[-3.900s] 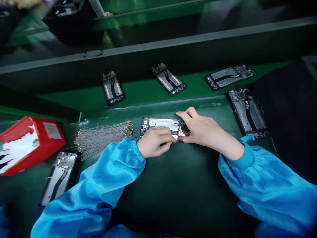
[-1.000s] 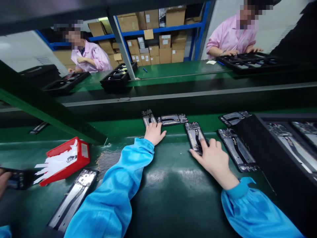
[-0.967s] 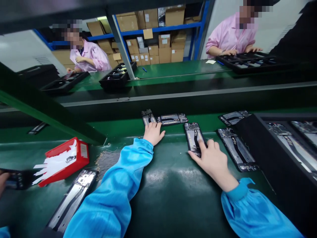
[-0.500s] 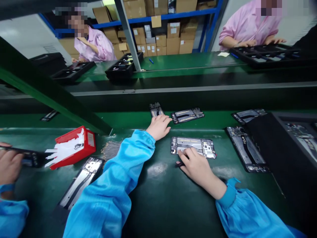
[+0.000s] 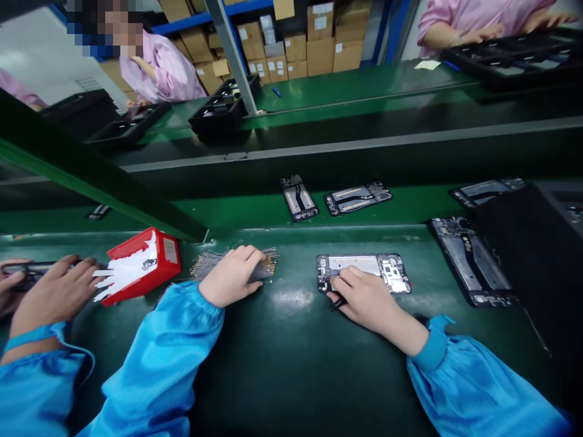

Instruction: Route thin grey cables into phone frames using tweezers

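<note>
My left hand (image 5: pixel 233 276) lies over a bundle of thin grey cables (image 5: pixel 200 267) with gold-coloured ends. Its thumb stands apart from the fingers, and no cable shows lifted in it. My right hand (image 5: pixel 364 297) is closed around black tweezers (image 5: pixel 337 303), whose dark end sticks out below the fingers. That hand rests at the near edge of an opened phone (image 5: pixel 395 273), which lies flat with its circuit board showing on the right. The fingertips and part of the phone's middle are hidden by the hand.
Two opened phones, one upright (image 5: pixel 300 200) and one sideways (image 5: pixel 357 198), lie on the ledge behind. Another phone (image 5: pixel 473 261) sits right, beside a black sheet-like cover (image 5: pixel 528 243). Left are a red bin (image 5: pixel 170 255) of white strips and a co-worker's hands (image 5: pixel 54 291) at a phone.
My left hand has moved from the phone on the back ledge leftward and nearer, onto the cables. My right hand stays at the phone. The co-worker's hands have come further into view.
</note>
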`<act>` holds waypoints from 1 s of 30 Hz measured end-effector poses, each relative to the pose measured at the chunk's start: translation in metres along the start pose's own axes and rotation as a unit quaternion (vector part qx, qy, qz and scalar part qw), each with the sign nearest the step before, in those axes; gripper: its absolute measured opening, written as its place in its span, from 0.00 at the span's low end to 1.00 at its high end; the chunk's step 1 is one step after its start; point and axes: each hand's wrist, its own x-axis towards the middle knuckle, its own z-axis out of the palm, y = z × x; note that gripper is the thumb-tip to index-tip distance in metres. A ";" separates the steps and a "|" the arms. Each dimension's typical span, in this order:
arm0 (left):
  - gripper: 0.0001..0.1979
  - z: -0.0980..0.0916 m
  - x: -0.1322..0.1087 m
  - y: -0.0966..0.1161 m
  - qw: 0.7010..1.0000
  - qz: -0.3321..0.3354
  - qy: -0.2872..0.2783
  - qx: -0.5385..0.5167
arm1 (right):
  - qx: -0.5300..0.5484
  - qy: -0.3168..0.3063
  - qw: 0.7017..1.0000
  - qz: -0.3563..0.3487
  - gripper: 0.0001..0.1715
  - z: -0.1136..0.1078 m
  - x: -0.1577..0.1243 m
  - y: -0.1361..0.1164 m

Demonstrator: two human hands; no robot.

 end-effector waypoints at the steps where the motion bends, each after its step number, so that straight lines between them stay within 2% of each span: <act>1: 0.10 0.002 0.001 -0.001 1.000 -0.003 -0.002 -0.006 | 0.002 0.002 1.000 -0.002 0.08 0.002 0.000 0.001; 3: 0.04 0.006 0.005 -0.001 1.000 0.001 0.000 -0.026 | 0.003 0.010 1.000 -0.004 0.07 0.005 0.001 0.002; 10: 0.10 0.006 0.024 0.012 0.997 0.038 0.050 -0.050 | 0.011 -0.005 1.000 -0.002 0.08 0.006 0.002 0.003; 17: 0.08 0.017 0.043 0.049 0.992 0.065 0.097 -0.050 | 0.028 -0.018 0.999 0.010 0.07 0.002 0.007 0.005; 20: 0.08 0.026 0.052 0.066 0.991 0.072 0.106 -0.040 | 0.074 0.016 0.997 0.016 0.04 -0.002 0.014 0.008; 22: 0.07 0.031 0.057 0.073 0.991 0.073 0.103 -0.032 | 0.153 0.070 0.985 0.024 0.03 -0.006 0.019 0.011; 25: 0.07 0.032 0.058 0.075 0.993 0.063 0.092 -0.035 | 0.295 0.140 0.944 0.057 0.07 -0.010 0.024 0.014; 28: 0.06 0.022 0.053 0.067 0.993 0.056 0.087 -0.062 | 0.389 0.158 0.902 0.098 0.08 -0.011 0.026 0.016; 30: 0.11 0.012 0.049 0.059 0.992 0.055 0.078 -0.086 | 0.423 0.149 0.887 0.113 0.07 -0.009 0.026 0.017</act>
